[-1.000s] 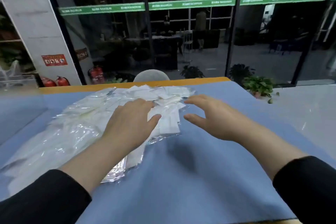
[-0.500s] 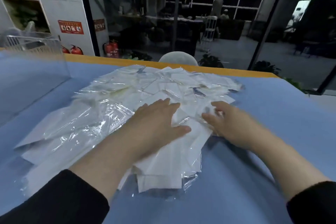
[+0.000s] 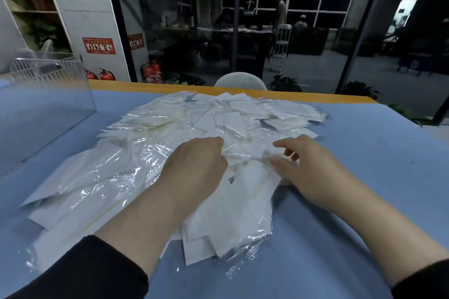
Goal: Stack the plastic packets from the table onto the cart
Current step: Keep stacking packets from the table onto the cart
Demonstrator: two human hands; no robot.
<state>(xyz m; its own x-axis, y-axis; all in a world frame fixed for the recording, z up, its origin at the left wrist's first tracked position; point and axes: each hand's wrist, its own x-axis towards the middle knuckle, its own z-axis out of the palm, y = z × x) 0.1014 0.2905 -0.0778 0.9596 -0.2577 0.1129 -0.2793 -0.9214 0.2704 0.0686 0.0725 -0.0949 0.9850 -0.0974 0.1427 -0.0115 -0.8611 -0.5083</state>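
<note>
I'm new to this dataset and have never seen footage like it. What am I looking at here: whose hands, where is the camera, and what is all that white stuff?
There is no machine here. A person wears a wide-angle camera on the head, so this single view looks forward and down at their own arms in dark sleeves. On the blue table lies a broad heap of plastic packets, clear wrappers with white contents. The left hand lies on the heap with its fingers curled into the packets, and the right hand pinches at packets near the heap's right side. Nothing is lifted yet. At far left stands a clear plastic box. No cart is in view.
</note>
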